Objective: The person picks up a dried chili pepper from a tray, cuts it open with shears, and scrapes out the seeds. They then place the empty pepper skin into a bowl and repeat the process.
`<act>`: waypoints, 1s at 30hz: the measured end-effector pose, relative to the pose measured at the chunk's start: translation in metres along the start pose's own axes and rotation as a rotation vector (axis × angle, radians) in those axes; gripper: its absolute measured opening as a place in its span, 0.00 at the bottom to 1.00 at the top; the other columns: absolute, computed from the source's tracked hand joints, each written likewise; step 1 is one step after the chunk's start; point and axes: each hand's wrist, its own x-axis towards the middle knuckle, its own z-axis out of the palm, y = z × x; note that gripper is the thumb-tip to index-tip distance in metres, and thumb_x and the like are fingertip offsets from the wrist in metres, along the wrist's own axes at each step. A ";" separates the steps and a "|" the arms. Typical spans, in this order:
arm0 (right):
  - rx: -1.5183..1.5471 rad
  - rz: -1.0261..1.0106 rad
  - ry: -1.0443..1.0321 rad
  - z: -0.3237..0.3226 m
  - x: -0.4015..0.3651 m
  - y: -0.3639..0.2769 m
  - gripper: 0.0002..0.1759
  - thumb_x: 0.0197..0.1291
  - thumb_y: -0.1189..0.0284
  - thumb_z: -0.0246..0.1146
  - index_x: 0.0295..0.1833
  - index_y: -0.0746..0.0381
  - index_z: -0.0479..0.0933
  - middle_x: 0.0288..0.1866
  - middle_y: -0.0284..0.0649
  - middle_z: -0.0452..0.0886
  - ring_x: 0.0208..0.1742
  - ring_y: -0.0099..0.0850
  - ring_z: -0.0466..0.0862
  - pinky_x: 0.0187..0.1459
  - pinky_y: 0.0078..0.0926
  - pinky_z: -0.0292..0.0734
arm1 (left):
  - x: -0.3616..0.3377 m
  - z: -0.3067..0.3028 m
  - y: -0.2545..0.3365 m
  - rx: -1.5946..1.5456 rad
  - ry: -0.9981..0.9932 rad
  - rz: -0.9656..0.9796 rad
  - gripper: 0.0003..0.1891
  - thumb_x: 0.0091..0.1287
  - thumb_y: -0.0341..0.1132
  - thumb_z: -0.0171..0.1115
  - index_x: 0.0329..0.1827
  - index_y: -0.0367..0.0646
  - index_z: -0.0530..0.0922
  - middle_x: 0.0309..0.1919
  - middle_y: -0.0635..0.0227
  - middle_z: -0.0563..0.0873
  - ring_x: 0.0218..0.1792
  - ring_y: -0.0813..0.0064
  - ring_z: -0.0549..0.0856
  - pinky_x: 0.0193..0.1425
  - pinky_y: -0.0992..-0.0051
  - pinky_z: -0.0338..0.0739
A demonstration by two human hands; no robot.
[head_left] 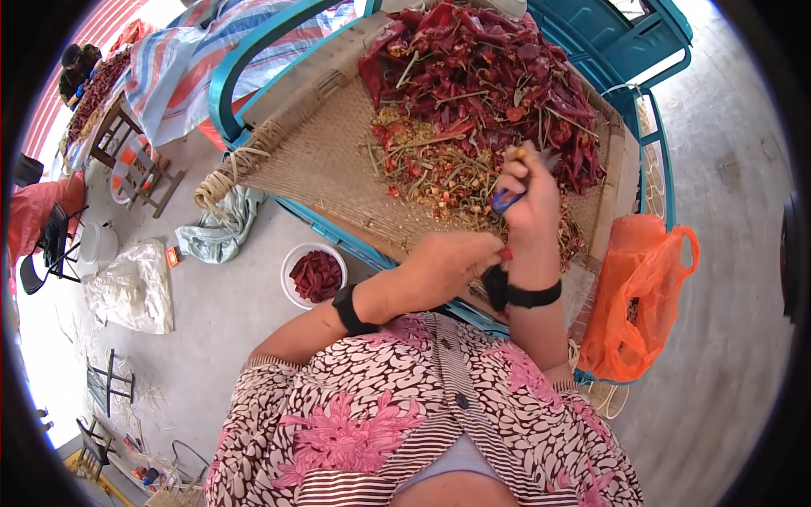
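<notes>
My right hand [532,196] is closed around small scissors [505,201]. Their blue handle loop shows at the fingers, and a blurred metal part shows beside the thumb. Lower and to the left, my left hand [452,264] has its fingers pressed together, with a small red pepper piece [506,253] at the fingertips. Both hands are over the near edge of a woven mat [312,160]. On the mat lies a big heap of dried red peppers [481,68], with loose seeds and stems [431,173] in front of it.
A white bowl [287,287] of red pepper pieces stands on the floor at the left. An orange plastic bag [634,296] hangs at the right of the blue cart frame [224,93]. Plastic sheets, a wooden chair [118,135] and a person [78,72] are further left.
</notes>
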 end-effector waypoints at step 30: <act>-2.196 -1.092 0.153 -0.033 0.120 -0.076 0.15 0.58 0.71 0.67 0.51 0.51 0.77 0.45 0.40 0.74 0.37 0.44 0.82 0.35 0.41 0.78 | 0.003 -0.020 -0.054 -0.348 0.149 -0.518 0.08 0.68 0.34 0.64 0.40 0.39 0.75 0.26 0.72 0.76 0.30 0.83 0.72 0.36 0.77 0.71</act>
